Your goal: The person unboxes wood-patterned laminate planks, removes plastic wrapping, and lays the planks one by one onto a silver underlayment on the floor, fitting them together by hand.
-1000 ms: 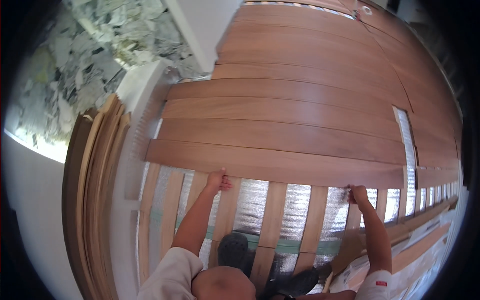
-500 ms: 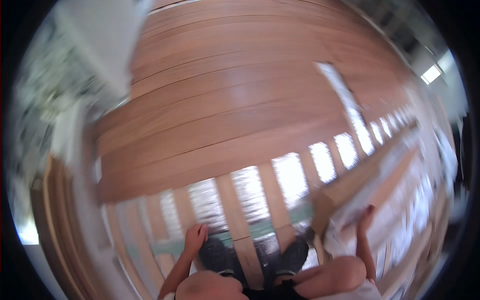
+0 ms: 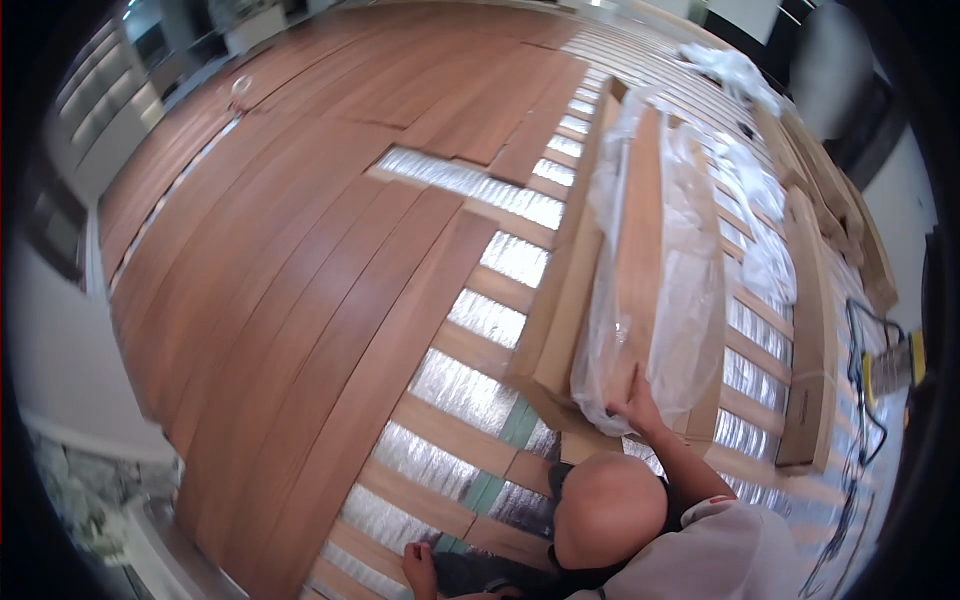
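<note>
A long reddish-brown floorboard (image 3: 638,250) lies in crumpled clear plastic wrap (image 3: 690,300) inside an opened cardboard box (image 3: 548,340). My right hand (image 3: 642,408) is at the near end of this board, its fingers on the wood and the wrap around it. Low in the picture, beside my leg, my left hand (image 3: 420,570) is held with its fingers curled in; nothing shows in it. Part of that hand is cut off by the lower edge. My bent knee (image 3: 610,510) is between the two hands.
Laid reddish floorboards (image 3: 300,270) cover the left side. Wooden battens (image 3: 440,430) cross silvery foil (image 3: 460,390) under the box. Another long cardboard box (image 3: 808,400) lies to the right, near a yellow-and-black device (image 3: 893,368) with a black cable. Loose plastic sheeting (image 3: 740,75) lies farther off.
My view has swung to the right, bringing the box closer to the middle. My right hand has come from above the wrap to the board's near end. My left hand now appears lower.
</note>
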`<state>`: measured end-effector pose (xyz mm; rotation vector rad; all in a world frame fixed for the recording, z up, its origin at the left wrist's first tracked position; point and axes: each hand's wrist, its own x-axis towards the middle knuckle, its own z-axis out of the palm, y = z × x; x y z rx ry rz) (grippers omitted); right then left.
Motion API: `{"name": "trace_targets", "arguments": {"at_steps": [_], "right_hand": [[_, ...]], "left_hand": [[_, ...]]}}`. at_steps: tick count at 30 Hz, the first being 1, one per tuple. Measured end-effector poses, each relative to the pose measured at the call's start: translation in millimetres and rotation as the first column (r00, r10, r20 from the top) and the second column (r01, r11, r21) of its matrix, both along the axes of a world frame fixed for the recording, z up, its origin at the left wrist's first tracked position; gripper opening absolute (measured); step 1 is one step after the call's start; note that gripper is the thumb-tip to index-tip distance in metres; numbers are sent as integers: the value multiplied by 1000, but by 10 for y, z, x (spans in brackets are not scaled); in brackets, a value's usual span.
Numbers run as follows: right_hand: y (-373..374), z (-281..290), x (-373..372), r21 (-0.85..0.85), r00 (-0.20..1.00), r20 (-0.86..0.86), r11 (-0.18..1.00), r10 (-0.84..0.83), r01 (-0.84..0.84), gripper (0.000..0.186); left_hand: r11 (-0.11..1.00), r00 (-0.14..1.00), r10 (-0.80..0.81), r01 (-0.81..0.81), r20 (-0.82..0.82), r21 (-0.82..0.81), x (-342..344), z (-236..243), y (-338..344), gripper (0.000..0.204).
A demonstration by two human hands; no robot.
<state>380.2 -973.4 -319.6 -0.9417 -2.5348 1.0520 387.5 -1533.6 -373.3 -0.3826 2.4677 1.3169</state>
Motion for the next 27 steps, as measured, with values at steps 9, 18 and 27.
{"name": "trace_targets", "arguments": {"at_steps": [9, 18, 27], "right_hand": [[-288, 155, 212, -46, 966, -6, 965, -258, 257, 103], [-195, 21, 230, -315, 946, -113, 914, -305, 258, 86], [260, -631, 563, 1, 945, 327, 1000, 9, -10, 44]], "left_hand": [[415, 464, -858, 879, 221, -235, -2101, 1216, 1027, 45], [420, 697, -646, -18, 313, 907, -2971, 188, 3173, 70], [474, 587, -745, 130, 317, 871, -2466, 445, 3908, 64]]}}
